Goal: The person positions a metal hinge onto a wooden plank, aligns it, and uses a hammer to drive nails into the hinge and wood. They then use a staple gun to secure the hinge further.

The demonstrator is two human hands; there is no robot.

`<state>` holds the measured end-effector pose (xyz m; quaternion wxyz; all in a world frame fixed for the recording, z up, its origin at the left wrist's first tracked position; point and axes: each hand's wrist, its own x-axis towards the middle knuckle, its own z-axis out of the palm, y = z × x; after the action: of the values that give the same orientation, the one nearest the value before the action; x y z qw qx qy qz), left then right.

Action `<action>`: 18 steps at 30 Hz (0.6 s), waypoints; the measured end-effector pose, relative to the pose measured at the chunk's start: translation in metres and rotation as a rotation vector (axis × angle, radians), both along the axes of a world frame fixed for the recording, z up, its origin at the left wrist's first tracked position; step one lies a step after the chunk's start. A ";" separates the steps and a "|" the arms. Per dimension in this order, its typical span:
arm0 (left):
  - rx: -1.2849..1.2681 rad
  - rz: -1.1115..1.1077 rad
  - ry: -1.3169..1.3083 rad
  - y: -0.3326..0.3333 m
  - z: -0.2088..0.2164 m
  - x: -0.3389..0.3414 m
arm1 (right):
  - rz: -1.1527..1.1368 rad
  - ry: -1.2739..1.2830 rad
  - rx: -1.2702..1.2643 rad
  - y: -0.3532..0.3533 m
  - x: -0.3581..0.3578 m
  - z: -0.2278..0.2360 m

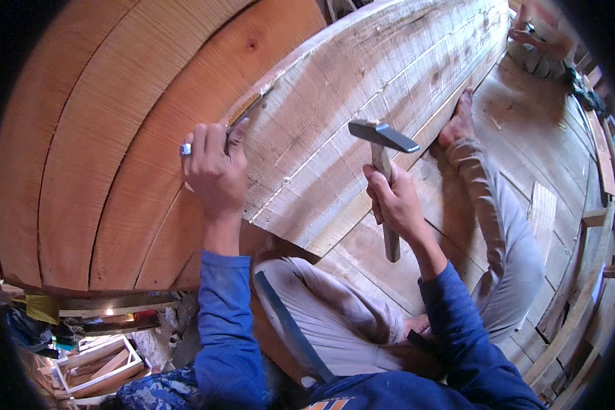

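My right hand is wrapped round the wooden handle of a hammer. Its dark metal head is raised above the pale wooden planks of a curved, boat-like hull. At the upper edge of those planks, my left hand, with a ring on one finger, is closed round a slim chisel-like tool. The tool has a yellow-brown part and a dark metal edge, and lies along the seam beside the orange-brown planks. My fingers hide the rest of it, and its exact kind is unclear.
My bent legs rest on a plank floor beside the hull. A loose board lies to the right. At the far upper right another person sits. A wooden crate holding wood pieces stands at lower left.
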<state>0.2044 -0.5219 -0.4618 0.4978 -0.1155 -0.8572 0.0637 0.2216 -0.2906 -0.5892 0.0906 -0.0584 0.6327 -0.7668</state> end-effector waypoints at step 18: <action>-0.085 -0.109 -0.126 -0.025 -0.005 0.100 | -0.096 0.233 1.179 0.048 0.031 -0.153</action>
<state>0.3041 -0.5470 -0.4673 0.4404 -0.1868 -0.8757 0.0656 0.2530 -0.2422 -0.7423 0.0031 -0.0536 0.9589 -0.2785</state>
